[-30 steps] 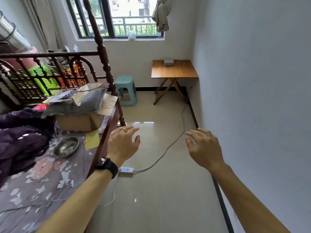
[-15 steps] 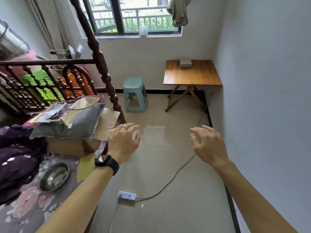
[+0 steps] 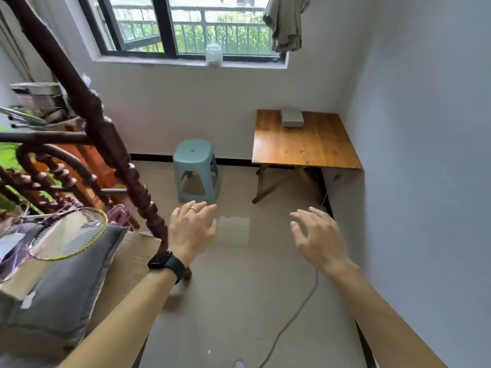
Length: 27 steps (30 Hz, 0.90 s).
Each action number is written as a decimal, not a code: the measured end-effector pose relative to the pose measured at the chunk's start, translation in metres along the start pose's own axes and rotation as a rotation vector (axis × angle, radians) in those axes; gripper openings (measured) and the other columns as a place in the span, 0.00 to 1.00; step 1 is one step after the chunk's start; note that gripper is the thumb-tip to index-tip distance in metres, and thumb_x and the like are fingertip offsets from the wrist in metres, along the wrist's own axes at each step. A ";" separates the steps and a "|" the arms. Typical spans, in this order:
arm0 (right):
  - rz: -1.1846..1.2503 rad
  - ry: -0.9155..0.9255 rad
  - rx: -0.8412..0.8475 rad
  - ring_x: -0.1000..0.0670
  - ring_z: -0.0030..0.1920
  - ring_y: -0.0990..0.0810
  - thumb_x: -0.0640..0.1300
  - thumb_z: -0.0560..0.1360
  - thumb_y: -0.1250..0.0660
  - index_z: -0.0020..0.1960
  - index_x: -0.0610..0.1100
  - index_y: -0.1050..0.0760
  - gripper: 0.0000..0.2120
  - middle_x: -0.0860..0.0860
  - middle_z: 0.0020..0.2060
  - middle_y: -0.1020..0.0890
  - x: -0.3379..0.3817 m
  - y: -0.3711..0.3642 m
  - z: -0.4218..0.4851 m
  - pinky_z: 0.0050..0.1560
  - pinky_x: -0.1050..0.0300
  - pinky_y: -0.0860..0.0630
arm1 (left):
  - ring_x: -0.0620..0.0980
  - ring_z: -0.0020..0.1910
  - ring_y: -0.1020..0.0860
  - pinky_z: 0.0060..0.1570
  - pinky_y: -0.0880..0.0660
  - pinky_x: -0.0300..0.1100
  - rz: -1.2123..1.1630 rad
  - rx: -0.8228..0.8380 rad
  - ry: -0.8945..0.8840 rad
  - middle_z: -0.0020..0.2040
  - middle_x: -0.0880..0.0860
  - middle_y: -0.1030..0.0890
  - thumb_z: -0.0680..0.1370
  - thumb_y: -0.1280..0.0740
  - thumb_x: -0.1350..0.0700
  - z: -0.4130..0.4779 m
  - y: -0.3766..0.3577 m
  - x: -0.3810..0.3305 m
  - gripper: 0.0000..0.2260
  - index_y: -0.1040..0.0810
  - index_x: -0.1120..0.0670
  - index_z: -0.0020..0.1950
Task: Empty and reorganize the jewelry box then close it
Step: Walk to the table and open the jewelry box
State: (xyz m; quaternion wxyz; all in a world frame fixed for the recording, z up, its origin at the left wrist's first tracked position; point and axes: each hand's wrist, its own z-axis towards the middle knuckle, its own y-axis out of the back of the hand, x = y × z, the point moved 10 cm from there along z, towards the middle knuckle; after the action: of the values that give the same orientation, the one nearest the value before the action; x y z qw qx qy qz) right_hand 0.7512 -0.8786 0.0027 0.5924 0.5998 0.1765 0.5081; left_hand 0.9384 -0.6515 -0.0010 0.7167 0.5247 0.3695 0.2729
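Two hands hover mid-frame, fingers spread and loose, grasping nothing: the left hand (image 3: 190, 229) and the right hand (image 3: 318, 236). One gray jewelry box (image 3: 292, 118), its inside hidden, sits at the back edge of the one wooden table (image 3: 305, 147), upper right, well apart from both hands. One teal stool (image 3: 195, 168) stands left of the table. Open floor (image 3: 239, 288) lies between, with one cable (image 3: 297, 314) trailing along its right side.

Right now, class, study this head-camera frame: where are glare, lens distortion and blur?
Head view: window light makes a glare patch on the floor; the wide lens bows the bedpost and right wall; the bedpost looks blurred, the grey box fairly sharp.
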 end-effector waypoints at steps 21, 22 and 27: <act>0.063 0.009 0.063 0.50 0.73 0.32 0.50 0.81 0.38 0.66 0.50 0.21 0.16 0.54 0.65 0.21 -0.035 -0.123 0.507 0.73 0.50 0.38 | 0.51 0.75 0.36 0.74 0.42 0.49 0.039 0.044 0.094 0.72 0.50 0.26 0.79 0.36 0.47 0.495 -0.081 0.061 0.20 0.26 0.45 0.72; 0.065 0.011 0.072 0.51 0.73 0.33 0.50 0.81 0.39 0.66 0.50 0.22 0.16 0.54 0.66 0.21 -0.035 -0.128 0.530 0.74 0.49 0.38 | 0.51 0.75 0.35 0.74 0.42 0.50 0.036 0.036 0.107 0.72 0.50 0.26 0.79 0.35 0.47 0.515 -0.081 0.067 0.20 0.26 0.45 0.71; 0.074 0.008 0.064 0.51 0.73 0.33 0.51 0.82 0.39 0.66 0.50 0.21 0.16 0.54 0.65 0.21 -0.034 -0.151 0.633 0.73 0.49 0.38 | 0.50 0.75 0.36 0.74 0.42 0.50 0.049 0.045 0.128 0.72 0.49 0.26 0.79 0.36 0.46 0.618 -0.095 0.090 0.20 0.26 0.44 0.72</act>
State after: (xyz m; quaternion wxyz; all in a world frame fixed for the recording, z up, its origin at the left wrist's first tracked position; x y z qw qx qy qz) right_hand 1.3142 -1.2068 -0.0069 0.5528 0.6226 0.1728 0.5263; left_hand 1.4948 -0.9501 -0.0044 0.6729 0.5311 0.4077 0.3148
